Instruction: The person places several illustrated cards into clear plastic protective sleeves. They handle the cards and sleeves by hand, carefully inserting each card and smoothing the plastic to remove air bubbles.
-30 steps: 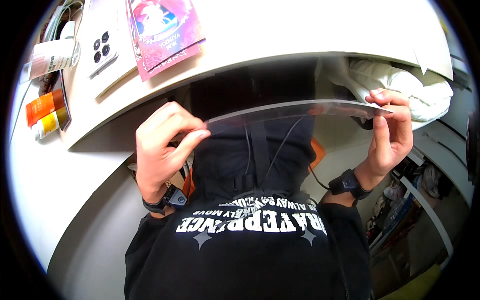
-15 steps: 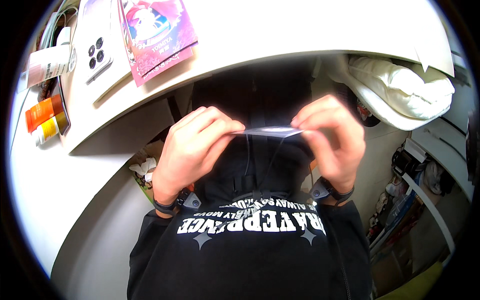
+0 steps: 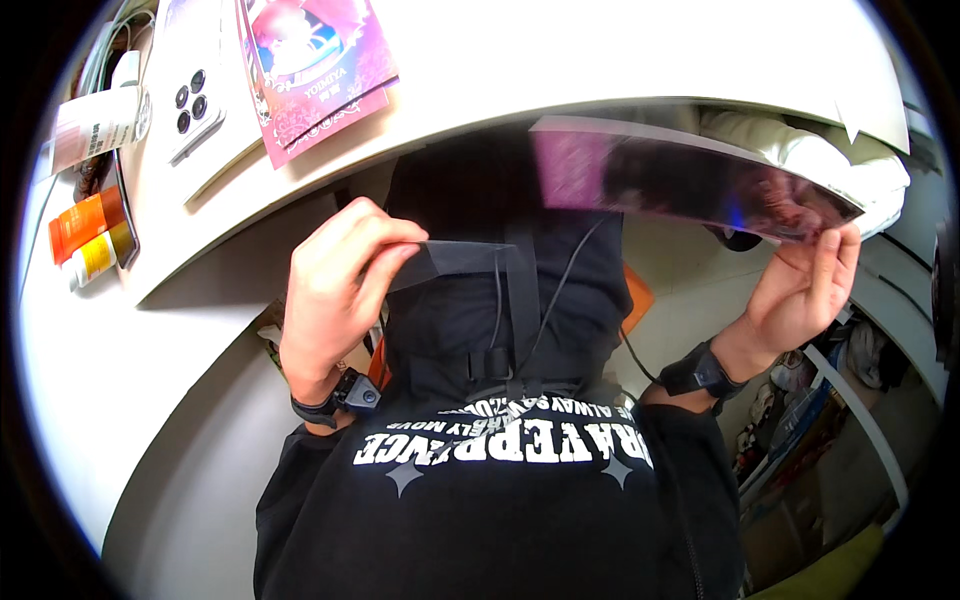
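My left hand (image 3: 340, 285) pinches the end of a clear plastic sleeve (image 3: 455, 260) between thumb and fingertips; the sleeve stretches out to the right over my lap. Off to the right, my right hand (image 3: 808, 295) grips the corner of a glossy card (image 3: 680, 182). That card is purple at its far-left end and dark and shiny elsewhere, and it is tilted, slightly blurred, just below the desk edge. Sleeve and card are apart. On the desk at upper left lie pink and purple illustrated cards (image 3: 325, 110), overlapping one another.
A white curved desk (image 3: 560, 50) spans the top. On its left are a phone (image 3: 195, 100), an orange tube (image 3: 85, 222), a yellow-labelled bottle (image 3: 97, 258) and a white container (image 3: 100, 130). White padded fabric (image 3: 885, 185) sits at right, above a cluttered shelf (image 3: 790, 400).
The hands have drawn apart from the flat piece held between them. My right hand has moved right with the card; my left has shifted slightly left with the clear sleeve.
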A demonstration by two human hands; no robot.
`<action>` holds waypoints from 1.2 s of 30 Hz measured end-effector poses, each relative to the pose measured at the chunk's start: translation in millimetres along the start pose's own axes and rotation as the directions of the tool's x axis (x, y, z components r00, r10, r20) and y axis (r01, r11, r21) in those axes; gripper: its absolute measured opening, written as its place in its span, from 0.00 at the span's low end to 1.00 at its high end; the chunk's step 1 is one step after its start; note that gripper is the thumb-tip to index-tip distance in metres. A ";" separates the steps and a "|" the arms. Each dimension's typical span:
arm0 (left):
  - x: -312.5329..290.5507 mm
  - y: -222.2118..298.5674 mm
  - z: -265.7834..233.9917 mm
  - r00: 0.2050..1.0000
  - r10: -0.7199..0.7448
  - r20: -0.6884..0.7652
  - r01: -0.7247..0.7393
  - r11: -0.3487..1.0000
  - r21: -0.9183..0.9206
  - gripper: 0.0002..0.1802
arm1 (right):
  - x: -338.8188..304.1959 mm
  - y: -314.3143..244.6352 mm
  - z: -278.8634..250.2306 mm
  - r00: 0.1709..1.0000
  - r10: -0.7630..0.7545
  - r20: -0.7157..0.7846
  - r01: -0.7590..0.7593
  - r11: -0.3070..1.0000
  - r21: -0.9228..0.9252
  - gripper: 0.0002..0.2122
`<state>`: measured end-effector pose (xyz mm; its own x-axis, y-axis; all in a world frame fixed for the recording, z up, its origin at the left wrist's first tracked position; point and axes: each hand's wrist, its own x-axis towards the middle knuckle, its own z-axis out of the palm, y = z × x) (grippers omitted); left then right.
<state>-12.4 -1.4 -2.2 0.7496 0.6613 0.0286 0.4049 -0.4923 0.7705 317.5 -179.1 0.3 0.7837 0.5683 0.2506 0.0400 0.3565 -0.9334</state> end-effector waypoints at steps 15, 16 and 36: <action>-0.6 8.3 8.0 0.998 0.050 -0.038 -0.058 0.963 -0.265 0.36 | 10.5 -4.8 -3.0 0.985 0.024 -0.172 0.030 0.953 0.301 0.10; 1.1 11.8 6.7 0.998 0.054 -0.037 -0.061 0.967 -0.247 0.35 | 11.4 -2.8 10.5 0.985 0.045 -0.168 0.006 0.956 0.292 0.11; 6.6 30.9 18.0 0.983 0.058 -0.176 -0.134 0.879 -0.457 0.12 | -45.9 5.6 87.6 0.842 0.255 0.476 -0.168 0.961 -0.217 0.11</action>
<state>14.5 -22.5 10.3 0.6683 0.7205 0.1848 0.0166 -0.2629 0.9647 227.5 -138.3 6.1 0.3746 0.9223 0.0950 0.0411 0.0859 -0.9955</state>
